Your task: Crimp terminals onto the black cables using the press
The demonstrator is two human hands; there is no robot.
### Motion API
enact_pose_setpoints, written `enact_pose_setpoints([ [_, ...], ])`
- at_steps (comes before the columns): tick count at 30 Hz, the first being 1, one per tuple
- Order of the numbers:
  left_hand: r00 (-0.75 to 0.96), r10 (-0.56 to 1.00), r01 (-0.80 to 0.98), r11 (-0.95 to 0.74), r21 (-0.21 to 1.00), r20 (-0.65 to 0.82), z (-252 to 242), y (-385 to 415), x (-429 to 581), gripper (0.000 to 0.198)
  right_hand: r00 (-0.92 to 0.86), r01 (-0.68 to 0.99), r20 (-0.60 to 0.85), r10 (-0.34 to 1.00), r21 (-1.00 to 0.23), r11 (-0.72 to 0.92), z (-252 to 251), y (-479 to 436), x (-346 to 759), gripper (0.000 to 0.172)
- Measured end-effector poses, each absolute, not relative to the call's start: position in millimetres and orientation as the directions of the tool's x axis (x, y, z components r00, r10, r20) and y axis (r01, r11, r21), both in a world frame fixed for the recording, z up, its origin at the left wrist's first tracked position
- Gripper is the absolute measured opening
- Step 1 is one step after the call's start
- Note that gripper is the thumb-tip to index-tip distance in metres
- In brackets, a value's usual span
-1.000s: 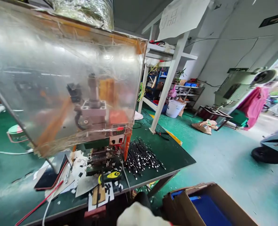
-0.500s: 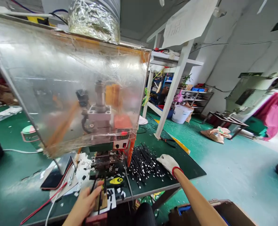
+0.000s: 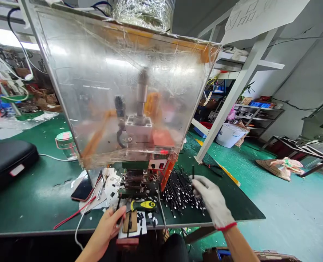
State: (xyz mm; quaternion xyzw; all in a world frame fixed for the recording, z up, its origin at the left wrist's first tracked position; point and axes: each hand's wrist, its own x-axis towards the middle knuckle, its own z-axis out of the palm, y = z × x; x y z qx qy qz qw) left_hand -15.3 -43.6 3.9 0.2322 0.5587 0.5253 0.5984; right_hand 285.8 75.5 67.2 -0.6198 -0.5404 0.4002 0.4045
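My left hand [image 3: 108,225], bare, pinches a thin black strip [image 3: 119,201] at the front of the machine. My right hand [image 3: 211,198], in a white knit glove with a red cuff, grips another black strip [image 3: 193,172] that stands nearly upright above the fingers. Just left of the glove lies a pile of black strips [image 3: 179,189] with white tips. Beside my left fingertips is a scraper-like tool with a yellow and black handle [image 3: 146,206]. Below it, a small brown block [image 3: 133,222] rests on a white sheet with black scraps around it.
A press-like machine [image 3: 139,127] stands behind a clear plastic shield [image 3: 95,94]. A phone [image 3: 82,190], a red stick [image 3: 74,213] and a white cable [image 3: 81,226] lie on the left. Pliers [image 3: 213,169] lie near the shelf post [image 3: 228,98].
The view has turned left. My right hand has lifted from the pile's edge and now holds a black strip upright. My left hand stays near the machine's front with its strip.
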Motion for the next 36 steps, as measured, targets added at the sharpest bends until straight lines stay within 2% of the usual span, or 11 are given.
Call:
enact_pose_setpoints([
  [2,-0.213,0.880,-0.398,0.319,0.860,-0.425,3.3,-48.1,-21.1,0.054,-0.125,0.300,-0.201,0.972,-0.941,-0.156,63.8,51.5,245.1,0.035],
  [5,-0.246,0.874,-0.421,0.294,0.858,-0.419,1.6,-52.5,-27.6,0.055,-0.314,0.296,-0.367,0.875,-0.914,-0.277,45.7,29.2,186.1,0.027],
  [8,-0.256,0.880,-0.414,0.275,0.868,-0.401,-1.6,-57.1,-32.8,0.054,-0.343,0.283,-0.445,0.827,-0.889,-0.360,22.1,27.2,146.7,0.023],
  [13,-0.235,0.902,-0.397,0.252,0.883,-0.363,-11.7,-66.3,-41.7,0.052,-0.354,0.203,-0.474,0.806,-0.880,-0.428,-3.4,39.0,125.8,0.027],
  [18,-0.245,0.900,-0.407,0.242,0.881,-0.361,-14.6,-71.8,-46.1,0.052,-0.347,0.136,-0.485,0.803,-0.873,-0.468,-5.2,43.5,121.9,0.023],
  [24,-0.221,0.879,-0.396,0.316,0.862,-0.424,-8.6,-73.8,-46.5,0.054,-0.339,0.141,-0.508,0.792,-0.859,-0.491,-5.0,43.8,119.3,0.022],
  [27,-0.218,0.881,-0.344,0.333,0.878,-0.420,-5.5,-74.2,-46.7,0.054,-0.348,0.154,-0.512,0.786,-0.858,-0.491,-3.7,43.8,119.9,0.022],
  [30,-0.168,0.912,-0.252,0.326,0.911,-0.373,-1.7,-74.0,-49.4,0.055,-0.339,0.235,-0.516,0.786,-0.856,-0.461,12.3,43.5,126.2,0.021],
  [33,-0.075,0.933,-0.103,0.343,0.934,-0.351,7.6,-71.7,-54.4,0.060,-0.382,0.384,-0.479,0.790,-0.860,-0.336,45.8,39.7,138.8,0.021],
  [36,0.012,0.949,0.081,0.312,0.947,-0.314,25.2,-65.9,-55.2,0.058,-0.529,0.530,-0.463,0.712,-0.835,-0.150,80.8,27.4,151.5,0.020],
])
